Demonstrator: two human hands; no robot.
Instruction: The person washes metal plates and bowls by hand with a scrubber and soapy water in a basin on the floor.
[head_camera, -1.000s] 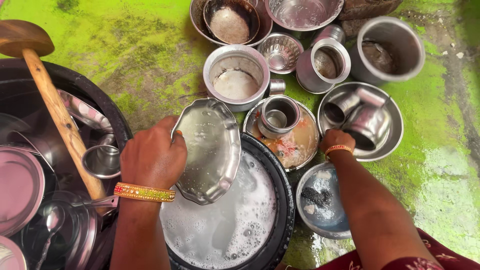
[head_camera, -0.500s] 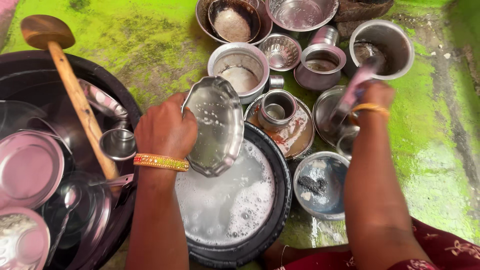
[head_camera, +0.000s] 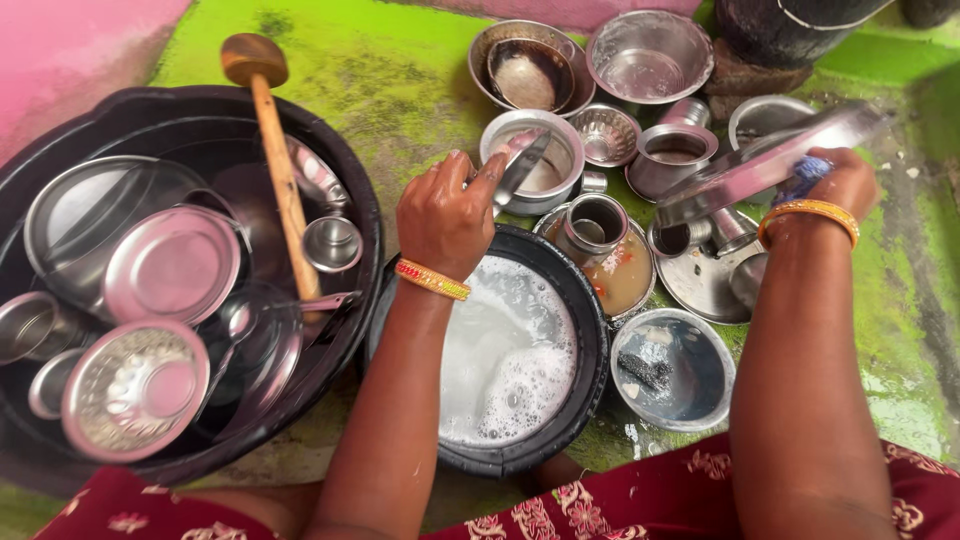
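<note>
Left hand is up over the far rim of the black soapy-water basin, fingers curled shut around the edge of a small steel plate. That plate is seen nearly edge-on, tilted, long axis running from the fingertips up and to the right toward the steel pot behind it.

Right hand is well apart on the right side, over the cluster of dirty vessels. It grips a large steel plate at its right end, fingers closed on it, with a blue scrubber pinched against the plate; exactly how the fingers wrap is hard to tell, since the plate is motion-blurred. Long axis of this plate runs lower left to upper right, tilted, left end low above a steel tumbler.

Orange bangles on both wrists.

Between the two hands: a steel jug standing on a plate with food residue. Near the right forearm, a steel bowl holding a dark scouring pad.

On the left, a big black tub filled with steel plates, cups and a wooden ladle leaning across it.
</note>
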